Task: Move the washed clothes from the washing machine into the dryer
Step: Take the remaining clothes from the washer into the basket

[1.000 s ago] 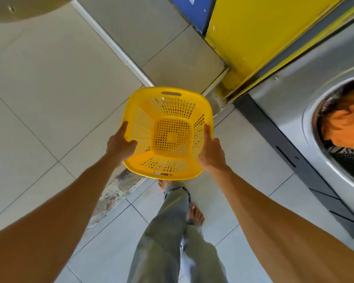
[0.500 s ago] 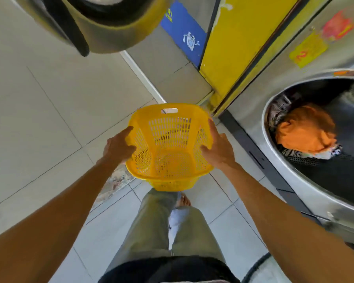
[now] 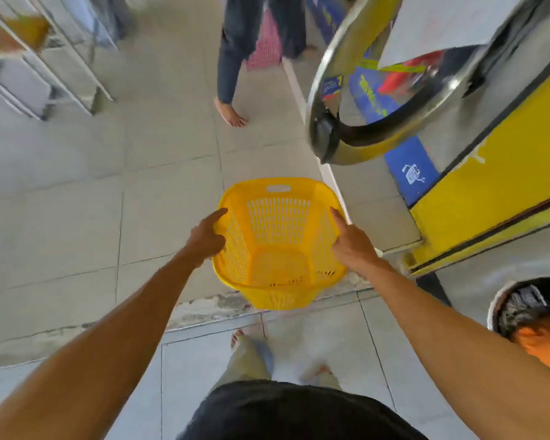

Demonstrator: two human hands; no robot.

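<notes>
I hold an empty yellow plastic laundry basket (image 3: pixel 278 217) in front of me above the tiled floor. My left hand (image 3: pixel 205 238) grips its left rim and my right hand (image 3: pixel 351 247) grips its right rim. At the lower right, the washing machine's round opening (image 3: pixel 518 308) shows an orange garment (image 3: pixel 543 344) and dark patterned clothes inside. The machine's open chrome-rimmed round door (image 3: pixel 346 115) hangs above and to the right of the basket.
Another person's legs and bare foot (image 3: pixel 231 114) stand ahead on the tiles. A yellow panel (image 3: pixel 489 188) and a blue sticker (image 3: pixel 411 176) line the right side. A metal-framed structure (image 3: pixel 45 77) stands at the upper left. My own legs are below the basket.
The view has tilted up and away from the machine. The basket stays in both hands, and the washer opening has slid to the lower right edge. Another person has come into view.
</notes>
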